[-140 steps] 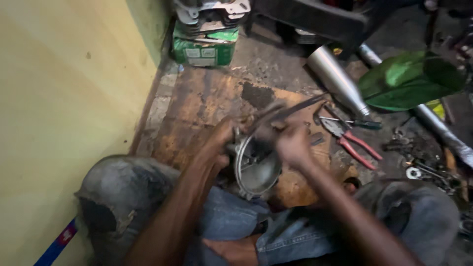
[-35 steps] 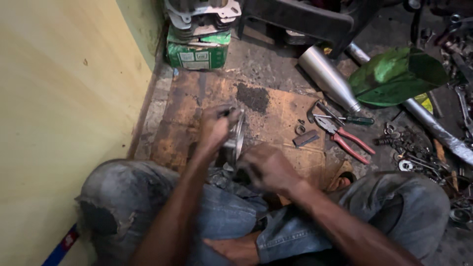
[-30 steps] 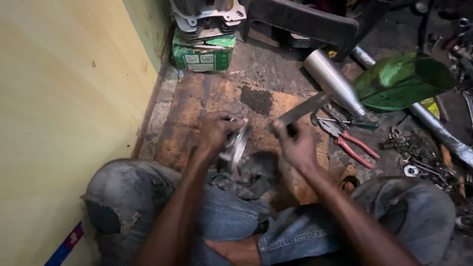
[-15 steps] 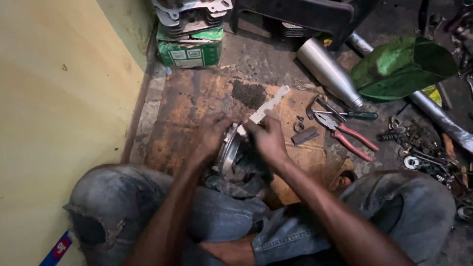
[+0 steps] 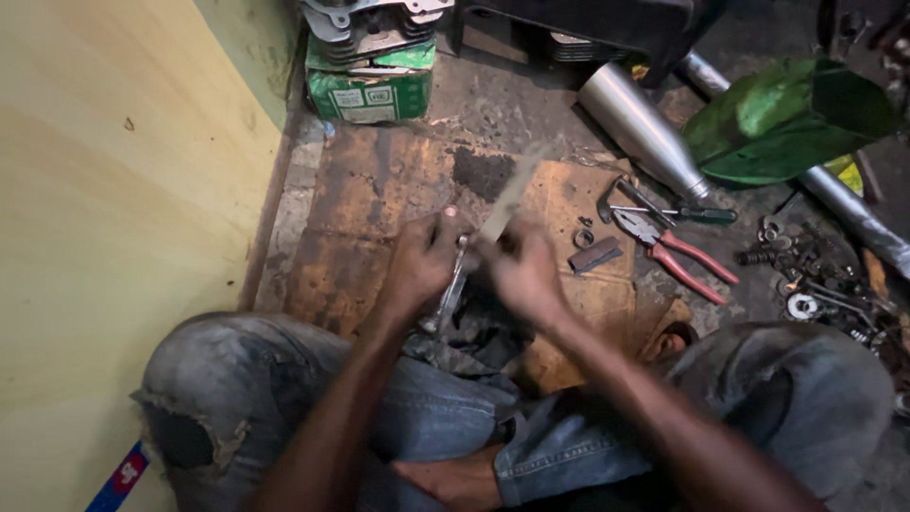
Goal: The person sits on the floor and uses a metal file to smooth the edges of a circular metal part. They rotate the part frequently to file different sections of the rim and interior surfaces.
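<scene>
Metal ring [image 5: 448,296] gripped by left hand [image 5: 422,265]; right hand [image 5: 526,275] grips file [image 5: 507,199] (blurred).

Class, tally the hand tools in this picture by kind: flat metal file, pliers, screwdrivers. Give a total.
Flat metal file: 1, in the right hand
Red-handled pliers: 1
Green-handled screwdriver: 1
Total: 3

A green cardboard box [image 5: 372,93] with a white label panel on its near face is seen far left, by the yellow wall, under metal engine parts. A small red-and-blue tag [image 5: 121,471] is glimpsed near left.
</scene>
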